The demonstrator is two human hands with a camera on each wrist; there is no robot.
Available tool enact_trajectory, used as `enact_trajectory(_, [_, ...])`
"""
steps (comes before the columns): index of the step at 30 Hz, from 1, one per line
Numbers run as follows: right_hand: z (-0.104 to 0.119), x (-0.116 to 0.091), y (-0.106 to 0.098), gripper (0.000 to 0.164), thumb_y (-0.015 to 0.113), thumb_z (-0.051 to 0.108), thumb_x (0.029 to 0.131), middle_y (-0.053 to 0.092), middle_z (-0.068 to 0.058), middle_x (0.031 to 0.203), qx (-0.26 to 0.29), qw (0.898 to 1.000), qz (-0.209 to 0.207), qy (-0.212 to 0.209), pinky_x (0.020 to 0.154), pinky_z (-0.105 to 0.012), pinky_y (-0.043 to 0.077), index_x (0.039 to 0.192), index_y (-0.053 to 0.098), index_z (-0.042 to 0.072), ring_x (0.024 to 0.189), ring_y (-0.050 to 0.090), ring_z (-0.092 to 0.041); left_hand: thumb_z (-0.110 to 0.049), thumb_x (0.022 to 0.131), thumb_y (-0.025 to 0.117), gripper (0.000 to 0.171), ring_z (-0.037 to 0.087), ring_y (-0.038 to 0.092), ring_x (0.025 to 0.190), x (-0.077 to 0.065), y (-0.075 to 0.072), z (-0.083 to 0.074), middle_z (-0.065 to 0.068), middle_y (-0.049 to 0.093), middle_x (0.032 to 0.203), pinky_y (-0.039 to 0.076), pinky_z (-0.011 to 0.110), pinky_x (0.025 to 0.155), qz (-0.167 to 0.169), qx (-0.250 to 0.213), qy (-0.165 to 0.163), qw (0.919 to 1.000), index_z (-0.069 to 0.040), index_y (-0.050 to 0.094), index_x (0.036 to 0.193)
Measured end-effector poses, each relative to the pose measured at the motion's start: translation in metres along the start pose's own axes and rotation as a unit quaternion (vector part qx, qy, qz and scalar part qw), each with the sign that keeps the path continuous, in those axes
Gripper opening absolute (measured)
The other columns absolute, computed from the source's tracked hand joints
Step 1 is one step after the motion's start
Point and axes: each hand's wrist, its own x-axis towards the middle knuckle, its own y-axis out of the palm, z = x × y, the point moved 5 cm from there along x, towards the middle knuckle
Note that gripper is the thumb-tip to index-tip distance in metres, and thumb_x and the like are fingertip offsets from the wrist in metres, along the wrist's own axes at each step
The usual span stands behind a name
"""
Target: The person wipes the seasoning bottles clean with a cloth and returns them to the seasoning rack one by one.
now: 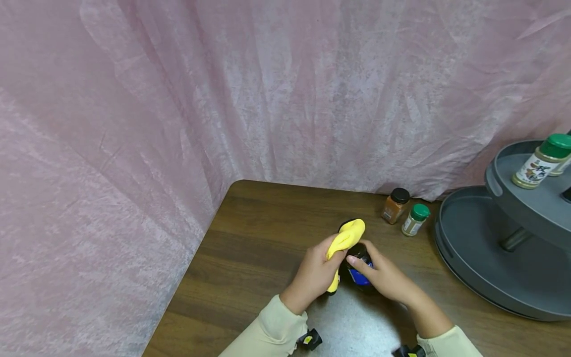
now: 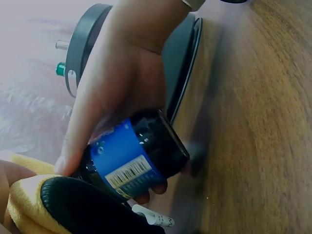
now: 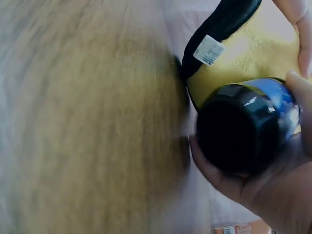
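Observation:
In the head view my left hand (image 1: 312, 271) grips a folded yellow cloth (image 1: 350, 235) with black edging, beside the jar. My right hand (image 1: 389, 275) holds a dark jar (image 1: 360, 276) with a blue label, fingers and thumb around its side. A barcode shows on the jar (image 2: 126, 158) in the left wrist view, where the jar is tilted just above the table. The right wrist view shows the jar's dark end (image 3: 229, 134) in front of the cloth (image 3: 243, 58), which bears a small white tag (image 3: 208, 49). Whether cloth and jar touch, I cannot tell.
A black-capped spice jar (image 1: 393, 210) and a green-capped one (image 1: 415, 221) stand near the back edge of the wooden table (image 1: 250, 233). At the right is a grey two-tier turntable (image 1: 468, 258), with a green-capped bottle (image 1: 535, 168) on top. Pink curtain (image 1: 285, 99) hangs behind.

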Motion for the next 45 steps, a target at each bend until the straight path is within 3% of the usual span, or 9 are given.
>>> enact_trajectory(5, [-0.007, 0.003, -0.003, 0.039, 0.053, 0.033, 0.106, 0.064, -0.016, 0.123, 0.072, 0.996, -0.022, 0.044, 0.086, -0.033, 0.054, 0.135, 0.05, 0.008, 0.104, 0.062, -0.02, -0.025, 0.102, 0.059, 0.036, 0.02, 0.068, 0.076, 0.001, -0.001, -0.001, 0.01, 0.072, 0.109, 0.055, 0.022, 0.067, -0.001, -0.026, -0.012, 0.9996, -0.02, 0.061, 0.138])
enact_trajectory(9, [-0.009, 0.004, -0.007, 0.041, 0.052, 0.032, 0.106, 0.061, -0.023, 0.123, 0.124, 0.988, -0.04, 0.084, 0.081, -0.03, 0.055, 0.133, 0.047, 0.002, 0.099, 0.063, -0.02, -0.025, 0.102, 0.06, 0.035, 0.022, 0.069, 0.07, 0.0, -0.002, -0.002, 0.018, 0.072, 0.106, 0.057, 0.025, 0.061, 0.001, -0.054, -0.025, 0.9982, -0.021, 0.062, 0.136])
enact_trajectory(15, [-0.005, 0.002, -0.008, 0.052, 0.062, 0.03, 0.099, 0.06, -0.022, 0.128, 0.105, 0.989, -0.01, 0.101, 0.084, -0.032, 0.052, 0.14, 0.043, 0.005, 0.105, 0.061, -0.022, -0.024, 0.101, 0.06, 0.033, 0.019, 0.069, 0.072, 0.0, -0.003, -0.006, 0.016, 0.072, 0.108, 0.057, 0.024, 0.063, -0.004, -0.062, -0.021, 0.9978, -0.021, 0.063, 0.134])
enact_trajectory(21, [-0.001, 0.002, -0.006, 0.058, 0.07, 0.033, 0.094, 0.064, -0.018, 0.126, 0.065, 0.995, 0.004, 0.079, 0.083, -0.032, 0.053, 0.142, 0.048, 0.01, 0.103, 0.063, -0.02, -0.022, 0.101, 0.06, 0.034, 0.015, 0.067, 0.081, -0.001, -0.005, -0.01, 0.003, 0.073, 0.115, 0.055, 0.022, 0.072, -0.007, -0.038, -0.008, 0.9992, -0.023, 0.063, 0.135])
enact_trajectory(28, [0.004, 0.002, -0.006, 0.061, 0.075, 0.04, 0.09, 0.065, -0.014, 0.118, 0.019, 0.997, -0.021, 0.078, 0.075, -0.029, 0.054, 0.137, 0.05, 0.01, 0.094, 0.063, -0.017, -0.018, 0.1, 0.06, 0.034, 0.006, 0.059, 0.07, -0.004, -0.007, -0.016, 0.002, 0.072, 0.107, 0.053, 0.021, 0.065, -0.006, -0.014, 0.032, 0.9994, -0.026, 0.065, 0.133])
enact_trajectory(33, [0.011, -0.001, -0.002, 0.06, 0.081, 0.033, 0.086, 0.066, -0.012, 0.116, 0.009, 1.0, -0.021, 0.02, 0.076, -0.025, 0.055, 0.135, 0.053, 0.011, 0.093, 0.064, -0.013, -0.02, 0.1, 0.059, 0.036, 0.003, 0.06, 0.081, -0.004, -0.006, -0.018, 0.0, 0.072, 0.114, 0.052, 0.02, 0.074, -0.007, 0.015, 0.055, 0.9984, -0.027, 0.063, 0.135])
enact_trajectory(38, [0.02, -0.005, -0.001, 0.056, 0.083, 0.029, 0.085, 0.066, -0.012, 0.118, 0.014, 1.0, -0.016, -0.018, 0.078, -0.025, 0.057, 0.131, 0.055, 0.015, 0.095, 0.065, -0.012, -0.027, 0.103, 0.057, 0.035, 0.004, 0.063, 0.087, -0.002, -0.007, -0.014, 0.0, 0.072, 0.121, 0.054, 0.021, 0.079, -0.011, 0.005, 0.046, 0.9989, -0.027, 0.061, 0.137])
enact_trajectory(45, [0.034, -0.01, -0.013, 0.056, 0.083, 0.03, 0.084, 0.066, -0.009, 0.12, 0.001, 0.999, -0.039, -0.013, 0.075, -0.026, 0.057, 0.133, 0.056, 0.021, 0.092, 0.066, -0.013, -0.031, 0.104, 0.055, 0.035, 0.005, 0.064, 0.084, -0.001, -0.01, -0.012, 0.002, 0.072, 0.118, 0.055, 0.022, 0.079, -0.016, -0.011, 0.032, 0.9993, -0.025, 0.059, 0.139])
